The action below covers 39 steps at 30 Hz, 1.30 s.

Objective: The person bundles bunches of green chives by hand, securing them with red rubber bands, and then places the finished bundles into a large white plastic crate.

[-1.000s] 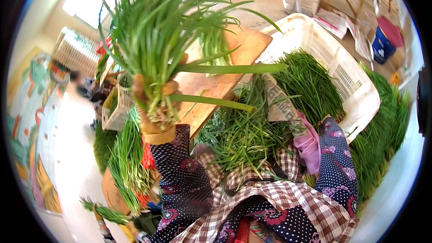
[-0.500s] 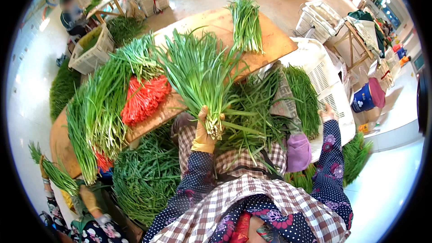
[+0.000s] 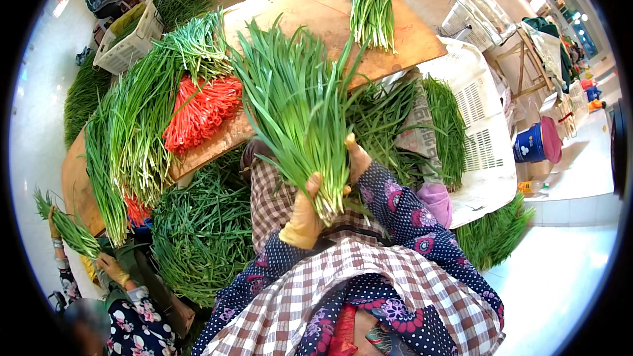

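Note:
My left hand (image 3: 307, 209), in a yellowish glove, is closed round the pale stem ends of a large bunch of garlic chives (image 3: 300, 109). The green leaves fan away from me over the board's edge. Against the right side of the same bunch, low down, is my right hand (image 3: 358, 160). Its thumb points up along the leaves, and its other fingers curl behind the bunch, mostly hidden. Loose chives (image 3: 379, 115) lie just beyond my right hand, beside a printed sack (image 3: 420, 135).
The wooden board (image 3: 290, 10) carries a small chive bunch (image 3: 371, 10), a chive pile (image 3: 142, 128) and red ties (image 3: 201, 115). A white crate (image 3: 484, 158) stands right, a heap of chives (image 3: 198, 240) below left. A co-worker's gloved hand (image 3: 112, 267) holds chives at lower left.
My right hand has come left from the white crate to the bunch. The bunch has shifted slightly nearer and right in my left hand. The view has tilted down a little.

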Available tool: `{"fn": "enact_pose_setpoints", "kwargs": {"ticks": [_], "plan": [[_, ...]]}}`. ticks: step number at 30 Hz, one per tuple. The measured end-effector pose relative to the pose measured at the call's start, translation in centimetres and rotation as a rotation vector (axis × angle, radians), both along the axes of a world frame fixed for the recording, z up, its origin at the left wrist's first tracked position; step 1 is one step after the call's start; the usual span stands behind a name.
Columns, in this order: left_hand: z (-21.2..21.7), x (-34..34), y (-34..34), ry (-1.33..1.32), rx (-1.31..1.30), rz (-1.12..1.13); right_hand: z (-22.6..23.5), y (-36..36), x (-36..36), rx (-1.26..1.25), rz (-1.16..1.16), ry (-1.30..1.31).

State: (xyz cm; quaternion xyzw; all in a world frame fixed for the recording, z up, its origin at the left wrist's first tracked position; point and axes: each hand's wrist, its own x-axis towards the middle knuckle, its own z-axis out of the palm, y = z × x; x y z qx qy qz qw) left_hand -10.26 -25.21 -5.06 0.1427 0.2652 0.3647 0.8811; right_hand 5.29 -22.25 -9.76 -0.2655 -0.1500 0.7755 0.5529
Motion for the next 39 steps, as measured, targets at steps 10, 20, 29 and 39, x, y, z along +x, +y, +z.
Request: {"fn": "enact_pose_setpoints", "kwargs": {"ticks": [10,20,29,39], "plan": [[-0.1,-4.6,7.0,0.185,0.111,-0.075,-2.4,2.1,-1.0,-0.063,-0.004,-0.134],[2.2,-0.2,8.4,0.521,0.355,0.162,4.5,1.5,-3.7,0.036,-0.296,-0.504],[19.3,2.3,12.1,0.393,0.93,0.44,22.5,6.7,-0.7,0.613,-0.453,-0.911],[17.4,7.9,24.6,0.301,1.201,0.423,21.0,17.7,5.1,0.659,-0.461,-0.9]]}}
